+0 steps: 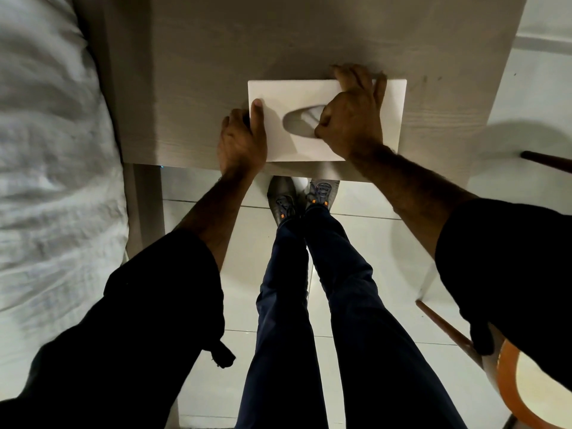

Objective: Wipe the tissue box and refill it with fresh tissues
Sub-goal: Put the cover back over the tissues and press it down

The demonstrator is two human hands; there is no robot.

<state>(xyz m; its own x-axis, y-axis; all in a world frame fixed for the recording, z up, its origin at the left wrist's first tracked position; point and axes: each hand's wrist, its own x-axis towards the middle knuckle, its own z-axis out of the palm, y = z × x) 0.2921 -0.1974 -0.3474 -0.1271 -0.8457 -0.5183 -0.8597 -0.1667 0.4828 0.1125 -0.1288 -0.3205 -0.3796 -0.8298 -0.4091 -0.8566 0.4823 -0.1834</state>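
A rumpled white bed (46, 150) lies at the far left, beside the table (192, 72). The left hand (241, 140) clamps the white tissue box (393, 119) at its left end, thumb on top, apparently to steady it. The box lies flat near the table's front edge. The right hand (353, 116) presses down across its top, fingers curled over the far edge; I cannot tell whether it holds a cloth.

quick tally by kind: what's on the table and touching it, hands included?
Tissue box: 1
Tissue showing in the box opening: 1
Hands on the box: 2, left hand and right hand
Table: 1
Total: 5
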